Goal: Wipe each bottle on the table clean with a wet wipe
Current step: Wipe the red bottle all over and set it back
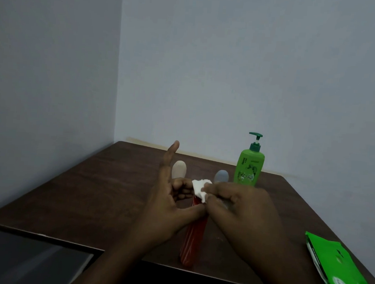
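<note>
Closest to the camera, at the near right corner of the worktop (91, 191), lies a green wipes pack (338, 274), partly over the edge. Toward the middle of the near edge stands the base of a red bottle (192, 241), leaning away from the camera. Whether its base rests on the worktop or hangs just above it, I cannot tell.

Of the two hands, the left hand (170, 198) grips the red bottle's upper part, thumb laid across it, lower fingers curled, forefinger stretched up free. The right hand (239, 206) pinches a crumpled white wet wipe (201, 188) against the bottle's top.

Behind the hands, toward the far edge, stand a small beige bottle (179, 168) and a small grey bottle (221, 176). A tall green pump bottle (248, 167) is just right of the grey one.

The step in hand looks like wiping the red bottle's cap end. The next move likely calls for drawing the wipe down the red body while the left hand turns it. Three other bottles probably wait their turn.
</note>
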`<state>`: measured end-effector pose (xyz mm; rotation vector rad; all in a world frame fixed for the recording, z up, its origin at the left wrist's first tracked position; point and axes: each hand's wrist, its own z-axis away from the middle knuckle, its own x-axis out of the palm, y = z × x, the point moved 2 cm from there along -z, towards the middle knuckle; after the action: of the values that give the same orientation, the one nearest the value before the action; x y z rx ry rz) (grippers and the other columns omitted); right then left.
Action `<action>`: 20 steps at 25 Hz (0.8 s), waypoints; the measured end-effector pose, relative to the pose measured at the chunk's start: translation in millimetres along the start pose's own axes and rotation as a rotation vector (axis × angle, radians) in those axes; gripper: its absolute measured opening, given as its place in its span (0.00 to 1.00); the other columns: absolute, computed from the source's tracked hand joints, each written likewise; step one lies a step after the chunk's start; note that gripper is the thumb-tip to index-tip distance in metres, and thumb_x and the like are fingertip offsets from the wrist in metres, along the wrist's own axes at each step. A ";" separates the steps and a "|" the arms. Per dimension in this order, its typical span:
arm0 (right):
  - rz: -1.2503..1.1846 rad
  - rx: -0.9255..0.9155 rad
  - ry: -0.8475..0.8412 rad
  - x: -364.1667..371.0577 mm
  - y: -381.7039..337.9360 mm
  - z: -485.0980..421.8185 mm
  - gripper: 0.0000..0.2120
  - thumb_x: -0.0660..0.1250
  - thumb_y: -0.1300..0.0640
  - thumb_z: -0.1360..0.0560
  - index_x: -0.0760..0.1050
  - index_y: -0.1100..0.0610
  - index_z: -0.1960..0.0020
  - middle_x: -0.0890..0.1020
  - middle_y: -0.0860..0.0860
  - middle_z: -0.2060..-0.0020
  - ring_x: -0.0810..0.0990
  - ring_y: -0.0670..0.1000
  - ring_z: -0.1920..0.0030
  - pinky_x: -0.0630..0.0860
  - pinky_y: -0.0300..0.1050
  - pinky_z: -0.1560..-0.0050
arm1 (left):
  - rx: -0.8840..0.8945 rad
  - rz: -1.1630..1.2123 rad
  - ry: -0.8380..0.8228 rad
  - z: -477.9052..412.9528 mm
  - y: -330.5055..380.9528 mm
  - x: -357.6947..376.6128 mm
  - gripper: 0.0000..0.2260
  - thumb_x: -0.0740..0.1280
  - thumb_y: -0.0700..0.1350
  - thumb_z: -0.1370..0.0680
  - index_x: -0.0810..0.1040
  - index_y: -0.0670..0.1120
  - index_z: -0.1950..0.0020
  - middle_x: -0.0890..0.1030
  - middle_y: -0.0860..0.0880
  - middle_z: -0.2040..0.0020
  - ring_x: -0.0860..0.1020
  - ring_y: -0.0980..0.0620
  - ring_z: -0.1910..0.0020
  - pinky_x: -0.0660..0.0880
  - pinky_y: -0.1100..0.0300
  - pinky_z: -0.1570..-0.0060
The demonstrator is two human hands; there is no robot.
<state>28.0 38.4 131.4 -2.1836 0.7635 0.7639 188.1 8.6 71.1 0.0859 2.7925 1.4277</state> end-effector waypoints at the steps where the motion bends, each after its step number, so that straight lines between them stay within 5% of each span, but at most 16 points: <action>1: -0.007 0.028 -0.003 1.7 1.1 -8.0 0.10 0.68 0.54 0.24 0.84 0.46 0.46 0.86 0.42 0.56 0.79 0.38 0.53 0.72 0.28 0.56 | 0.007 -0.006 -0.009 -0.6 -1.2 1.6 0.56 0.79 0.33 0.29 0.48 0.75 0.23 0.87 0.44 0.46 0.86 0.46 0.45 0.80 0.48 0.38; 6: -0.112 0.069 0.002 11.8 3.8 -17.5 0.10 0.67 0.54 0.24 0.85 0.45 0.48 0.85 0.41 0.64 0.80 0.37 0.60 0.72 0.32 0.63 | -0.003 0.028 0.014 -1.7 -7.6 3.1 0.55 0.80 0.32 0.30 0.52 0.73 0.23 0.86 0.44 0.49 0.86 0.43 0.47 0.81 0.47 0.42; 9: -0.178 0.086 0.031 0.5 10.1 7.9 0.10 0.68 0.54 0.24 0.85 0.41 0.48 0.86 0.41 0.62 0.83 0.41 0.60 0.79 0.43 0.59 | -0.025 0.000 0.043 -2.1 -10.3 1.2 0.51 0.82 0.36 0.32 0.58 0.72 0.24 0.84 0.43 0.48 0.85 0.43 0.51 0.83 0.49 0.47; 13: -0.464 0.272 0.278 -2.2 56.3 19.7 0.09 0.69 0.60 0.24 0.86 0.47 0.54 0.87 0.45 0.61 0.85 0.48 0.59 0.82 0.48 0.56 | -0.054 -0.372 0.026 -6.3 -0.7 7.9 0.34 0.82 0.55 0.33 0.71 0.67 0.30 0.79 0.56 0.44 0.81 0.60 0.48 0.82 0.63 0.51; 16: -0.776 0.491 0.413 14.5 92.7 26.4 0.08 0.68 0.62 0.23 0.86 0.55 0.51 0.87 0.53 0.57 0.86 0.56 0.53 0.80 0.54 0.50 | -0.096 -0.500 0.100 -18.6 2.2 15.4 0.20 0.79 0.56 0.30 0.79 0.59 0.40 0.79 0.60 0.45 0.78 0.65 0.49 0.76 0.71 0.56; 20: -0.747 0.541 0.425 30.1 106.6 37.0 0.10 0.68 0.62 0.22 0.85 0.51 0.54 0.87 0.51 0.57 0.85 0.47 0.58 0.79 0.42 0.58 | -0.314 -0.265 0.277 -27.0 -13.4 2.8 0.12 0.79 0.51 0.27 0.81 0.52 0.48 0.83 0.52 0.50 0.83 0.56 0.53 0.83 0.57 0.55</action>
<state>-37.6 -5.1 45.2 -1.9067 0.2409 -0.2674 183.9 -21.0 76.1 -0.4980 2.5942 1.8996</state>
